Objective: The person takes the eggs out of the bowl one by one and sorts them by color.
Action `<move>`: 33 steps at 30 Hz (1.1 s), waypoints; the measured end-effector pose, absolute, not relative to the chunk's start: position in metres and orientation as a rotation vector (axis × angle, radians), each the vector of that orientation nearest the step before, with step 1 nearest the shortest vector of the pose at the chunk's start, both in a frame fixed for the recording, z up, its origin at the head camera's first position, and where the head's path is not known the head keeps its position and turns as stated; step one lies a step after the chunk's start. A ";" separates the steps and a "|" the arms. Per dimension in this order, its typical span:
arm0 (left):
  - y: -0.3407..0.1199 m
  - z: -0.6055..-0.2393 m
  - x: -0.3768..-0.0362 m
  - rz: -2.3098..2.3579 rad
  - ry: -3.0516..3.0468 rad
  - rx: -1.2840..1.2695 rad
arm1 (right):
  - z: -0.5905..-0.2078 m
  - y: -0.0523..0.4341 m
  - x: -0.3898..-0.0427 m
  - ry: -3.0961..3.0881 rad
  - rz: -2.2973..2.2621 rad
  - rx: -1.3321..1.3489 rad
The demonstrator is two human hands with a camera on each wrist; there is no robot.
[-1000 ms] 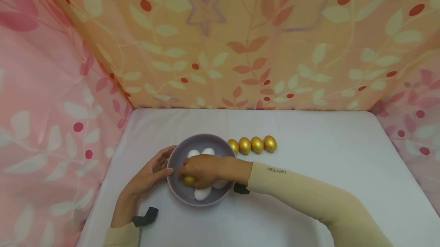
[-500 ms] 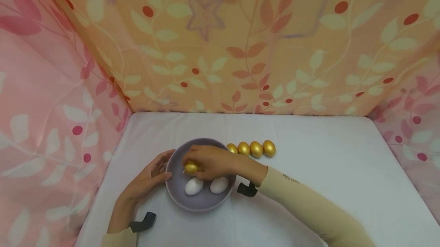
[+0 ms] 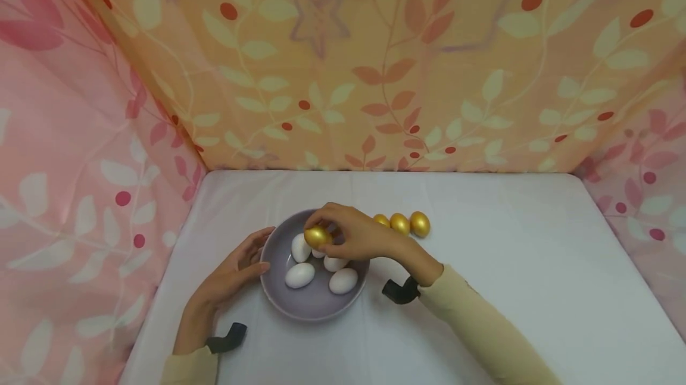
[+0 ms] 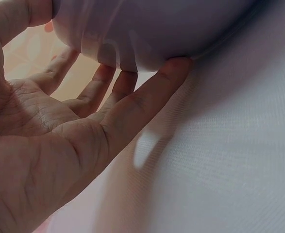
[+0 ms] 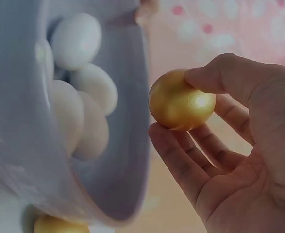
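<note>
Gold egg (image 3: 317,236) is the thing in hand at this moment: the right hand (image 3: 356,236) pinches it between thumb and fingertips and holds it in the air above the far part of the purple bowl (image 3: 316,307). The right wrist view shows the same egg (image 5: 181,100) lifted clear of the bowl's rim (image 5: 132,145), with the thumb on top and the fingers curled under it.

Inside the bowl lie white eggs (image 3: 300,275); I can count 4 clearly and perhaps 1 more, partly hidden under the hand. No other gold egg shows in the bowl from the head view.

Left hand (image 3: 230,281) rests flat against the outer left wall of the bowl, fingers straight and relaxed, gripping nothing; the left wrist view shows the fingertips (image 4: 176,65) touching the underside of the bowl on the white table cover (image 3: 509,266).

Behind the right hand stands a row of gold eggs (image 3: 409,224) on the table, just beside the bowl; 3 are visible, and the hand may cover more.

As a judgement, the sorting of gold eggs out of the bowl looks almost complete: the held egg is not yet placed in the row, and only white eggs seem to remain inside.
</note>
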State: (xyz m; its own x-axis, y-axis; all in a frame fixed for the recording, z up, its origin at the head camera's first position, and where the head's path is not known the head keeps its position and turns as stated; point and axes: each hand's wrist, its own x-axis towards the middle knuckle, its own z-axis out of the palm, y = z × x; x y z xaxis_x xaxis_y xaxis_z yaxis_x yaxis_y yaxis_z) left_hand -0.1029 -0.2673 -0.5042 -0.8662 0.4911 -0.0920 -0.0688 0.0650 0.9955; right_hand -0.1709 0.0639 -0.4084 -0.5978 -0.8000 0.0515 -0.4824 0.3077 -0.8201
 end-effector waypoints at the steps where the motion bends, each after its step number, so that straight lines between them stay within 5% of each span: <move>1: -0.267 -0.504 -0.103 1.854 1.947 0.413 | -0.409 0.068 -0.172 2.220 -1.237 -1.136; 33: -0.269 -0.506 -0.105 1.855 1.956 0.426 | -0.436 0.165 -0.146 2.481 -1.735 -0.681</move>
State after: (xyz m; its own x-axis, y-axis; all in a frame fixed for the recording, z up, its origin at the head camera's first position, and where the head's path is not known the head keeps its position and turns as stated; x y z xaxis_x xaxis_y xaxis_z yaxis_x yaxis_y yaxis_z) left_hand -0.1046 -0.2687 -0.5065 -0.8695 0.4866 -0.0841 -0.0583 0.0679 0.9960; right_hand -0.1460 0.1649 -0.4360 -0.9031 -0.3723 0.2141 -0.3289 0.2787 -0.9023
